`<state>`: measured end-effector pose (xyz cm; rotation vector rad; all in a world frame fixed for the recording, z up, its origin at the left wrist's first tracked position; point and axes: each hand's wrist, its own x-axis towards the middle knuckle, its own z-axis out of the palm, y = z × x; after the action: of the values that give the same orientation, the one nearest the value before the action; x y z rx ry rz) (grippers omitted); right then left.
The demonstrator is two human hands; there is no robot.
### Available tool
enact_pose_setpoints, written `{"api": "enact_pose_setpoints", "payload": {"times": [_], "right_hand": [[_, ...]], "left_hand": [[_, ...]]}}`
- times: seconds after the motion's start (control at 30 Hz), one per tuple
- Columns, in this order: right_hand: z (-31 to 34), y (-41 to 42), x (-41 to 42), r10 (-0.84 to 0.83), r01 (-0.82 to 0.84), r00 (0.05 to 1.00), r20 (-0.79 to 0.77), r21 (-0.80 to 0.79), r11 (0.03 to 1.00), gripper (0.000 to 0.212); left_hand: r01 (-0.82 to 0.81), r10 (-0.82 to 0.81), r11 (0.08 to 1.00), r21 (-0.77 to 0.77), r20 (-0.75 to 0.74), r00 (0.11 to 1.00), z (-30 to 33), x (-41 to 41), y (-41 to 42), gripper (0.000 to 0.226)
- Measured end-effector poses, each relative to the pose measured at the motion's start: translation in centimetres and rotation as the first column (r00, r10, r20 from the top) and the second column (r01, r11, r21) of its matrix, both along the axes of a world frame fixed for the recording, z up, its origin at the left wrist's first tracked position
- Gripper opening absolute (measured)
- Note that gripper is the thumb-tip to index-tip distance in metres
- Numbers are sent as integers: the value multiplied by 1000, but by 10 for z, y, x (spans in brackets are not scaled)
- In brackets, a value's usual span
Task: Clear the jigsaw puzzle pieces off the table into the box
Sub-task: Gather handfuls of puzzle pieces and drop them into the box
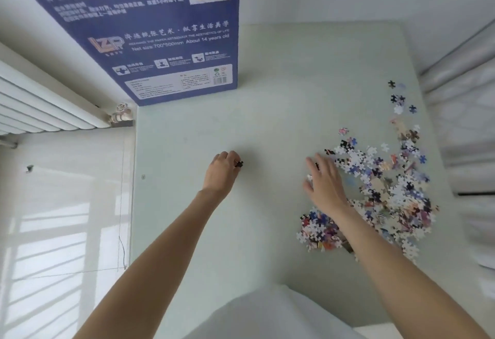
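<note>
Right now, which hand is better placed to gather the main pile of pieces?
The right hand: it lies open at the left edge of the puzzle pile, fingers touching the nearest pieces. The left hand is apart from the pile, pinching a single dark piece mid-table.

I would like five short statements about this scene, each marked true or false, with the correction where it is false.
1. The left hand pinches a dark puzzle piece. True.
2. The pile of puzzle pieces lies on the left side of the table. False: it lies on the right side, near the right hand.
3. The right hand rests at the pile's edge with fingers spread flat. True.
4. The blue box lies flat in the table's middle. False: it stands at the far left corner, printed side facing the camera.
5. A radiator is to the left of the table. True.
</note>
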<state>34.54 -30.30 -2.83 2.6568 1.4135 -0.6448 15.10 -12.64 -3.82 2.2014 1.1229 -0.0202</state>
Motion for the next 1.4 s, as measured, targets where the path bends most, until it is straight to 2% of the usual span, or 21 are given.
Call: {"api": "enact_pose_setpoints", "payload": {"times": [0.2, 0.3, 0.37, 0.43, 0.5, 0.6, 0.67, 0.73, 0.83, 1.0, 1.13, 1.3, 1.4], "right_hand": [[10, -68, 1, 152, -133, 974, -169, 118, 984, 46], [18, -101, 9, 163, -122, 954, -250, 172, 978, 47], [22, -127, 17, 163, -128, 964, -208, 171, 977, 60], [22, -151, 26, 145, -143, 980, -134, 30, 989, 91], [21, -172, 31, 126, -137, 988, -88, -133, 982, 119], [14, -181, 36, 124, -139, 988, -88, -194, 971, 132], [14, -174, 40, 147, -162, 984, -98, -167, 973, 130], [13, -164, 47, 192, -201, 978, -83, -118, 972, 129], [11, -149, 54, 253, -257, 964, -87, -49, 965, 128], [7, -131, 54, 333, -330, 941, -60, 56, 942, 114], [4, -129, 55, 309, -301, 939, -149, 74, 951, 97], [0, -127, 53, 316, -297, 924, -216, 119, 948, 57], [2, -125, 54, 282, -254, 923, -262, 138, 957, 51]], "left_hand": [[155, -157, 982, -104, -12, 987, 8, 48, -77, 22], [213, -217, 971, -110, -29, 976, 10, 56, -115, 21], [259, -265, 960, -106, -49, 963, 12, 61, -140, 23], [285, -292, 952, -110, -63, 954, 15, 64, -159, 30], [303, -317, 944, -133, -99, 943, 18, 64, -175, 48], [343, -360, 933, -113, -215, 908, 21, 62, -198, 84], [314, -312, 949, -34, -259, 914, 20, 62, -210, 92], [246, -230, 969, 32, -253, 940, 19, 63, -218, 88], [168, -159, 986, 23, -207, 965, 18, 65, -224, 81], [109, -117, 993, -53, -195, 974, 18, 70, -228, 81], [45, -64, 994, -99, -199, 978, 20, 75, -228, 77], [-24, -10, 988, -151, -217, 976, 22, 79, -227, 76], [-37, 0, 987, -157, -233, 972, 23, 79, -227, 69]]}}
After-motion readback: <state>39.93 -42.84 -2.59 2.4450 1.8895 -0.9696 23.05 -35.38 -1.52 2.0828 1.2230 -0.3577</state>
